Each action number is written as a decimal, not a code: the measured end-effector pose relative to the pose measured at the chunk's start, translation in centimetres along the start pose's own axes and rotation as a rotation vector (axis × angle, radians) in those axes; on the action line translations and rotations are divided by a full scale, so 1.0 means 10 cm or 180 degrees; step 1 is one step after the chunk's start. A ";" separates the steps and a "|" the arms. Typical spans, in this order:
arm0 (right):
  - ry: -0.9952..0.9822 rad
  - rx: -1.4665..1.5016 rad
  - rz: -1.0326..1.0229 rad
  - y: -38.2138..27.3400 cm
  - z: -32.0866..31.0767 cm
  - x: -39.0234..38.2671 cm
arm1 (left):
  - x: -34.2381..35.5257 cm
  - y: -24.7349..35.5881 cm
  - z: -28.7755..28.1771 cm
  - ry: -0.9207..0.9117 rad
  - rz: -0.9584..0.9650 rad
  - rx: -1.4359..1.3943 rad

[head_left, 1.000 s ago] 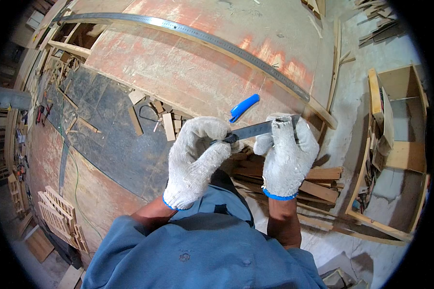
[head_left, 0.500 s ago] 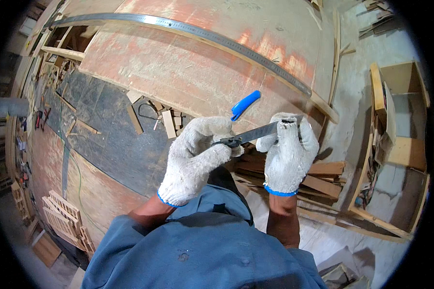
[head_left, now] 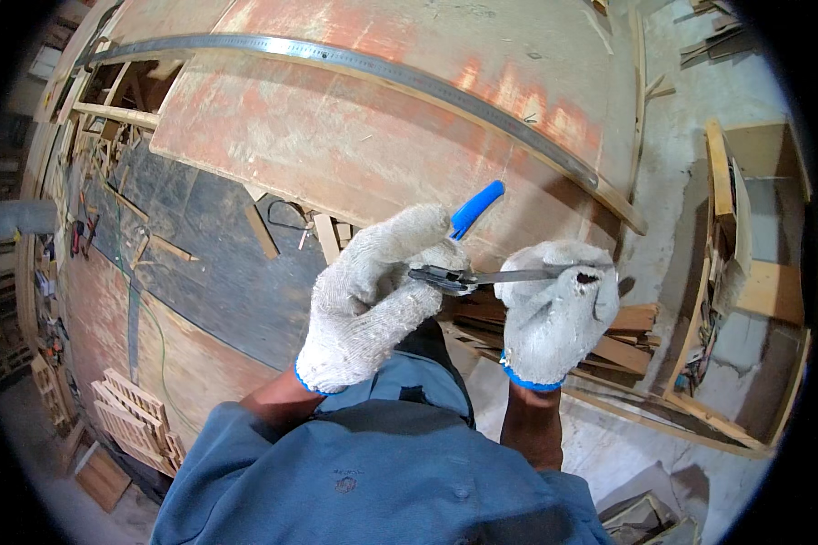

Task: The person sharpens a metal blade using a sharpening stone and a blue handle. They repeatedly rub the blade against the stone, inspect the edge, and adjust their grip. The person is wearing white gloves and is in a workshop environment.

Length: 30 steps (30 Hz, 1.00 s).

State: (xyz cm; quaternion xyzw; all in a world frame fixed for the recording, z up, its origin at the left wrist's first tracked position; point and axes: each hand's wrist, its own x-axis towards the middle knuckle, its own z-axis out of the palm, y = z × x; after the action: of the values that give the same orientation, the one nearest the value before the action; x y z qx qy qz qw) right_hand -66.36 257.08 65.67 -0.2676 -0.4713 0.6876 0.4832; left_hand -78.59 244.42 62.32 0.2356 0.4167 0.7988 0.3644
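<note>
In white knit gloves with blue cuffs, both my hands are raised above the work surface. My left hand [head_left: 373, 295] is closed on the black slider piece [head_left: 443, 278] at one end of a long, thin cutter blade [head_left: 518, 275]. The blade's far end rests against the fingers of my right hand [head_left: 554, 309], which are curled around it; that glove has a dark hole at a fingertip. The blade is seen nearly edge-on. Just beyond my left fingertips lies a blue, curved cutter handle [head_left: 477, 209], apart from the blade.
A long steel ruler [head_left: 364, 60] lies on a wooden strip across the worn reddish board [head_left: 282, 118]. Wood offcuts [head_left: 262, 229] lie by the dark panel at left. Stacked planks [head_left: 623, 350] sit under my right hand; a wooden frame [head_left: 720, 182] stands at right.
The blade has turned from its broad face to nearly edge-on. My right hand has lowered slightly and rotated around the blade's end. The whole view has shifted a little.
</note>
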 end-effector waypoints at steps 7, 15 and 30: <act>-0.0154 0.0151 -0.0435 0.01 0.17 0.06 | 0.26 0.04 -0.08 -0.0096 0.0200 -0.0214; -0.0174 -0.0732 -0.1282 0.05 0.27 0.23 | 0.52 0.19 -0.08 -0.0296 -0.0250 -0.0118; 0.0486 -0.0251 -0.0497 -0.02 0.24 0.22 | 0.78 0.26 0.01 -0.0824 -0.0999 0.1281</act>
State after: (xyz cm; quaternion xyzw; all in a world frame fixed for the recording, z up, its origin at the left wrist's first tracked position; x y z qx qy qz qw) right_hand -69.08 258.21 67.03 -0.3004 -0.4791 0.6064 0.5589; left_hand -84.39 249.48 65.14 0.3358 0.5483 0.5971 0.4797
